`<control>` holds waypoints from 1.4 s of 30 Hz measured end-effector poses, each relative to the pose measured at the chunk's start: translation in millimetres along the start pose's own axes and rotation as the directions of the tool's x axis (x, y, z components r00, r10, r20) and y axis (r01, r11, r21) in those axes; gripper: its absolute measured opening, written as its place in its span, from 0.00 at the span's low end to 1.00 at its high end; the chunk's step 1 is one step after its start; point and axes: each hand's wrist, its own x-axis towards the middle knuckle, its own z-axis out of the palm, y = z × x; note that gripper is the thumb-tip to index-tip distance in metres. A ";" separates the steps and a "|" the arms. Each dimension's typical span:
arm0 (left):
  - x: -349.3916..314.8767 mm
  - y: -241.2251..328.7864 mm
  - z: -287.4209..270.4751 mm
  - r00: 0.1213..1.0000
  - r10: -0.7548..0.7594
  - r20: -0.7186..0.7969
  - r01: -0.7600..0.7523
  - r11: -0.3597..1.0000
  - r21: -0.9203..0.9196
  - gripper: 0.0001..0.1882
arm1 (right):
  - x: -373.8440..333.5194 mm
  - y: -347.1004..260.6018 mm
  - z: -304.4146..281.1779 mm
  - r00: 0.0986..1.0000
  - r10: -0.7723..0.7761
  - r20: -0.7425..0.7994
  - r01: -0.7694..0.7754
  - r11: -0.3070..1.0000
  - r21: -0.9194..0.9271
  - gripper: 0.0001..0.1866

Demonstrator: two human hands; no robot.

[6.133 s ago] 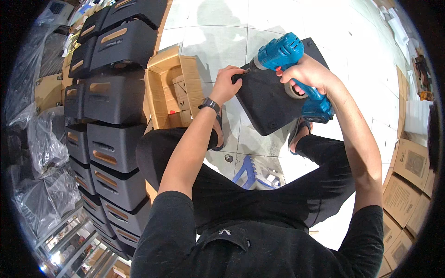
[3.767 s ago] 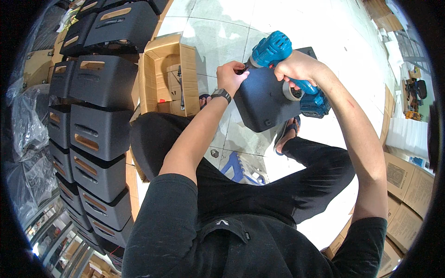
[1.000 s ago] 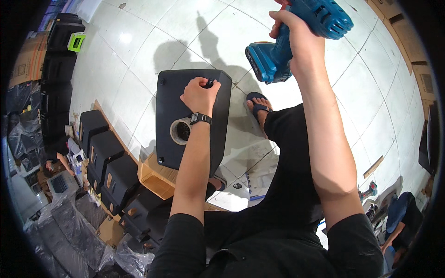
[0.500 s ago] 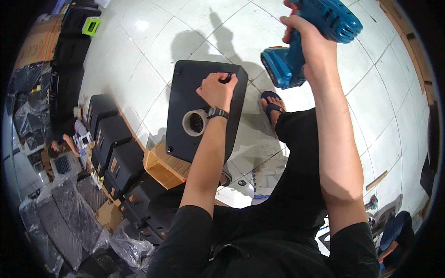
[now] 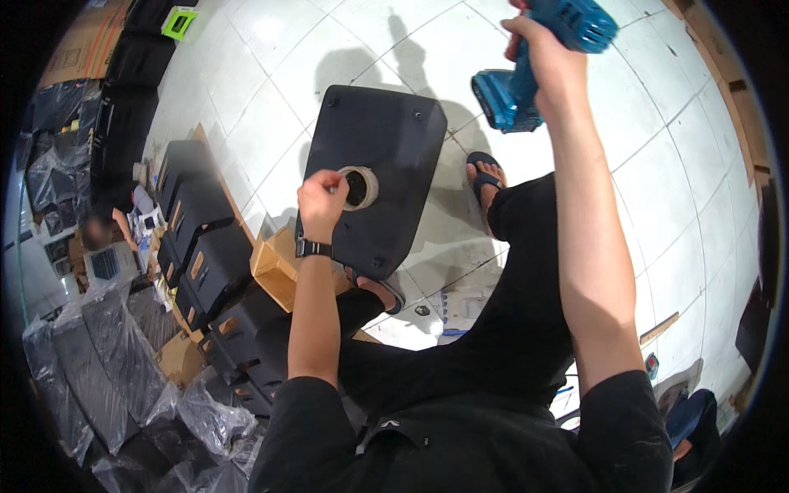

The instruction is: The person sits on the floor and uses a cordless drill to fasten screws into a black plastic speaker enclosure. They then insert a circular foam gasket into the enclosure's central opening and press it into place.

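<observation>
A black box stands on the floor in front of me, with small round black feet at its corners. On top of it sits a pale ring like a tape roll, with small dark pieces inside that are too small to name. My left hand, a watch at its wrist, is at the ring's left rim with its fingers pinched together; whatever is between them is hidden. Off to the right, my right hand grips a blue cordless drill by its handle, raised above the floor. The drill's front end is cut off by the frame.
An open cardboard box lies left of the black box, beside a row of black cabinets. Plastic-wrapped panels fill the lower left. Another person is at the far left beside a laptop. My sandalled foot is right of the box.
My left hand has left the box's far right corner, where a foot now shows, and come back to the ring. The drill has shifted slightly up in view.
</observation>
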 end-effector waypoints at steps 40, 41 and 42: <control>7.6 35.3 -92.6 0.964 0.259 0.061 -0.034 0.350 -0.936 0.11 | -44.8 -50.6 -8.3 0.491 0.342 0.801 -0.354 0.919 -0.175 0.33; 7.0 36.7 -93.2 0.962 0.264 0.070 -0.031 0.362 -0.932 0.12 | -43.5 -49.2 -9.4 0.478 0.335 0.812 -0.348 0.921 -0.175 0.33; 6.2 38.4 -92.9 0.960 0.268 0.081 -0.026 0.372 -0.928 0.12 | -43.1 -49.3 -11.6 0.471 0.341 0.814 -0.344 0.920 -0.187 0.31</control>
